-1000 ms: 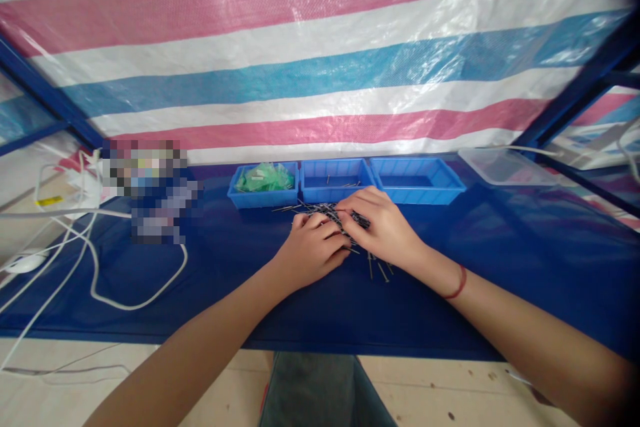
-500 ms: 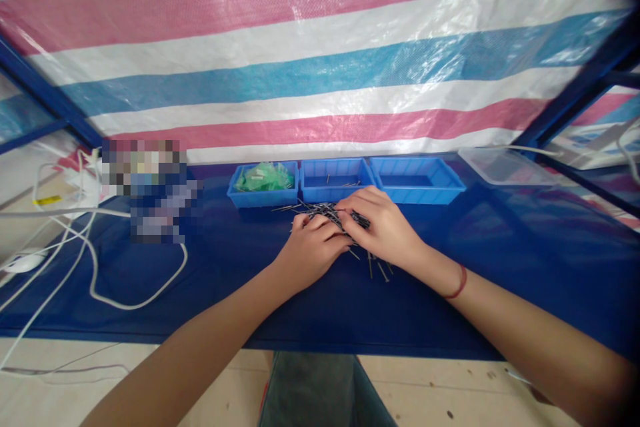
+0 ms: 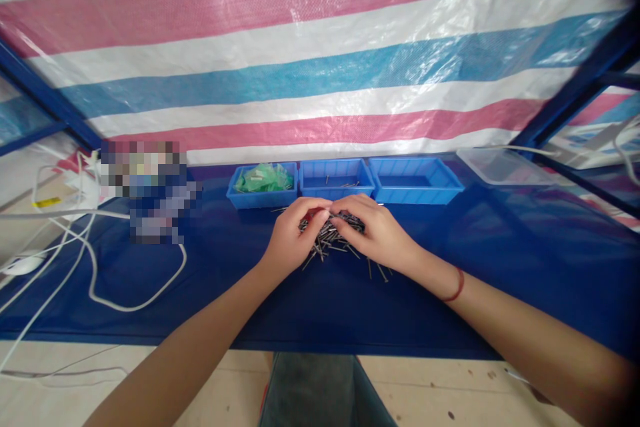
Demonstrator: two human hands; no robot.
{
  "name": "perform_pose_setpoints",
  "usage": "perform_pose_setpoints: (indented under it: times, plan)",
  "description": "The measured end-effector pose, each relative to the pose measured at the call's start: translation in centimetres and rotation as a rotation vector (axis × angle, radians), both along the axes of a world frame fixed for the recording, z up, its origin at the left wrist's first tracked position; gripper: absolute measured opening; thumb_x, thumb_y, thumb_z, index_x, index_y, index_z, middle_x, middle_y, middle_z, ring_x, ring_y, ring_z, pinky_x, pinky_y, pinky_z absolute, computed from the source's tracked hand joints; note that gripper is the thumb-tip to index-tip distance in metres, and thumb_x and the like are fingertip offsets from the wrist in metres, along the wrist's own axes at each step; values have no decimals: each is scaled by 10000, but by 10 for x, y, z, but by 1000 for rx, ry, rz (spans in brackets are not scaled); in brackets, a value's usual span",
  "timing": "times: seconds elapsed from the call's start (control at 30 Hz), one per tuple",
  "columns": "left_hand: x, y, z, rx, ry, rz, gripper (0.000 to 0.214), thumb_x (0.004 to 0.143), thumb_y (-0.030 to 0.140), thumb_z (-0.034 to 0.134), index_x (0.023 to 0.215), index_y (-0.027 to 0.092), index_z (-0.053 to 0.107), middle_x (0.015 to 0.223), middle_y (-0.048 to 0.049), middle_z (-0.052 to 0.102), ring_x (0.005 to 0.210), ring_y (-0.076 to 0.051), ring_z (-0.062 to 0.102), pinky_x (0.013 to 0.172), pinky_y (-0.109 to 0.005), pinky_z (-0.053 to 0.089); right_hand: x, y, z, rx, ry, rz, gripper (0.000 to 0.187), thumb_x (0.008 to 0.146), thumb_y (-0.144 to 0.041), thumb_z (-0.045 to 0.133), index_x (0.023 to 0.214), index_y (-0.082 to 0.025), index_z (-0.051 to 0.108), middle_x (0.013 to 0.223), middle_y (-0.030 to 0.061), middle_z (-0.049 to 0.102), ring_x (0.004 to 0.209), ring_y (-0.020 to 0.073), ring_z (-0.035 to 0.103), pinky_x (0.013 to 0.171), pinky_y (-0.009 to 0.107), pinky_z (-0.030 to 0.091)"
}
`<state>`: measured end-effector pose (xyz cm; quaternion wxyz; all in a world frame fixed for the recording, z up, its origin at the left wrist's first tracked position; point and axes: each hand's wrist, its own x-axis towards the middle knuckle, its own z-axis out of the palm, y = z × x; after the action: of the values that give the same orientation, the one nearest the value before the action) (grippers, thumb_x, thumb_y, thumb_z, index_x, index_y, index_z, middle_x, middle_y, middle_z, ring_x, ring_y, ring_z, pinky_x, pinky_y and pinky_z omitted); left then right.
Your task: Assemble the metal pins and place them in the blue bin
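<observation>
Nails (image 3: 327, 235) lie uncovered toward the table's (image 3: 320, 320) near edge since our left hand (image 3: 293, 237) joined our right hand (image 3: 374, 227), pairing both on one spot, curled fingers hiding any grip

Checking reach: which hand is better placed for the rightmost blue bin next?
Likely the right hand: it's nearer the rightmost blue bin; the left hand is farther away, at the left of the metal pieces.
</observation>
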<state>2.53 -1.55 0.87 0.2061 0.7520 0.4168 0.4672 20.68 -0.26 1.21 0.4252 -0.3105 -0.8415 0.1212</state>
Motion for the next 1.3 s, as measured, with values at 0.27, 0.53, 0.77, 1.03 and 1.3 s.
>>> perform_pose_setpoints:
  times: [0.27, 0.53, 0.77, 1.03, 1.3]
  plan:
    - [0, 0, -3, -43, -10, -1, 177, 907, 263, 531, 1031, 189, 633, 1014, -53, 681, 919, -157, 643, 829, -256, 498, 2, 1, -1, -201, 152, -35, 96, 885, -254, 544, 869, -198, 621, 815, 36, 660, 758, 161, 602, 708, 297, 478]
    - [1, -1, -3, -4, 193, -48, 152, 913, 256, 516, 940, 178, 643, 938, -50, 665, 847, -153, 616, 786, -259, 473, 0, -8, 4, -136, 146, 19, 131, 903, -285, 529, 854, -202, 617, 799, 37, 632, 738, 153, 585, 685, 291, 471]
    - [-1, -2, -4, -8, 188, -55, 158, 917, 273, 519, 948, 169, 633, 897, -41, 637, 800, -138, 588, 748, -244, 454, -1, -9, 1, -129, 176, -37, 88, 870, -281, 591, 887, -197, 611, 742, 9, 588, 675, 128, 549, 623, 259, 447]
    - [0, -2, -2, -31, 206, -30, 156, 907, 298, 533, 930, 174, 626, 854, -25, 623, 774, -134, 577, 722, -238, 446, 0, -9, 3, -84, 135, 33, 123, 883, -245, 565, 956, -200, 654, 782, 29, 621, 706, 139, 561, 626, 272, 461]
    - [-2, -2, 1, -45, 177, 71, 106, 883, 277, 557, 867, 181, 598, 812, -6, 624, 748, -131, 583, 735, -247, 454, 5, 0, 2, -31, 65, -16, 171, 906, -234, 524, 992, -195, 666, 868, 52, 662, 796, 162, 603, 719, 299, 487]
